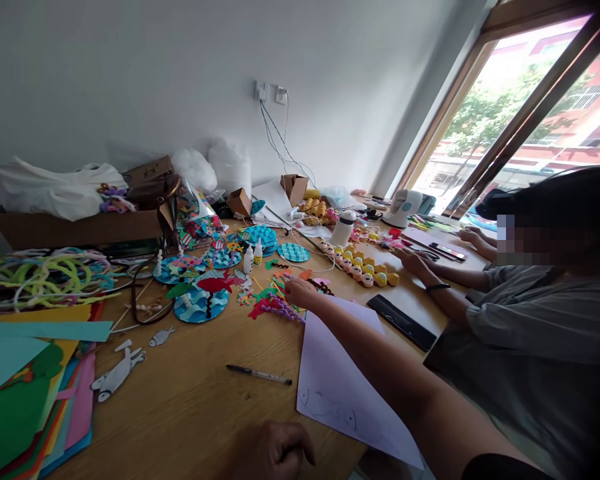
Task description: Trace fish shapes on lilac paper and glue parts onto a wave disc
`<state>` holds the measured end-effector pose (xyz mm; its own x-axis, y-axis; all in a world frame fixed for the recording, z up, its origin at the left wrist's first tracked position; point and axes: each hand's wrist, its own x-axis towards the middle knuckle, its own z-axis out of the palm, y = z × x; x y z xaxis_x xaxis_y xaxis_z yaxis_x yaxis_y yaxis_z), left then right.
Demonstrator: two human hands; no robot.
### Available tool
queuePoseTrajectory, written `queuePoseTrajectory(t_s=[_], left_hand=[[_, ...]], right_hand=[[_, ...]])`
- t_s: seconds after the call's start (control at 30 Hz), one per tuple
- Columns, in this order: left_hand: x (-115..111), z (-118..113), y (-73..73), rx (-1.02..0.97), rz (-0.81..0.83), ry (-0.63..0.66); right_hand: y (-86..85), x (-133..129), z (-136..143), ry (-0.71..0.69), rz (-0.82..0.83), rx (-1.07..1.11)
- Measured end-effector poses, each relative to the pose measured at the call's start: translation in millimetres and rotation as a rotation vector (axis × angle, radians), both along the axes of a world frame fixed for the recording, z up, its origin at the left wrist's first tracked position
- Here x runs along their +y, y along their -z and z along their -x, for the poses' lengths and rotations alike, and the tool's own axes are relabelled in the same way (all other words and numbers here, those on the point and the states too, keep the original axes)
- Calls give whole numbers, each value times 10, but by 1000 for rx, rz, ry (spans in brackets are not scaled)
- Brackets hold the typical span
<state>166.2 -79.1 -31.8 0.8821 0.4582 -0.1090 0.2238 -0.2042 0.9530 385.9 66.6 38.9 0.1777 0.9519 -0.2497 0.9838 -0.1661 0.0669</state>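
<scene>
My right hand point(301, 293) reaches far across the table, its fingers bent down at a pile of coloured cut-outs and purple twisted strips point(282, 308). Whatever those fingers hold, if anything, is hidden. Under my right forearm lies a lilac sheet of paper point(325, 373) with fish outlines drawn on it. Close to the near table edge, my left hand point(283, 448) is loosely curled in shadow, with nothing visible in it. Between the hands lies a pen point(259, 375). Left of the pile, a red paper fish point(215, 285) sits on a blue decorated disc point(201, 308).
Coloured paper sheets point(40, 407) and pipe cleaners point(45, 277) cover the left side. Glue bottles point(249, 260), a white bottle point(343, 229) and yellow egg-carton pieces point(367, 265) stand farther back. A black case point(401, 323) lies near a co-worker point(540, 320) at right.
</scene>
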Motion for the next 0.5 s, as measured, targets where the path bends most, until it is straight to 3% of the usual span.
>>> queuePoseTrajectory(t_s=[0.17,0.5], left_hand=[[-1,95,-82,-46,51,-10],[-23,164,-110,-90,-44,-26]], right_hand=[[23,67,-52,-25,12,41],[164,93,60,-3,-29,78]])
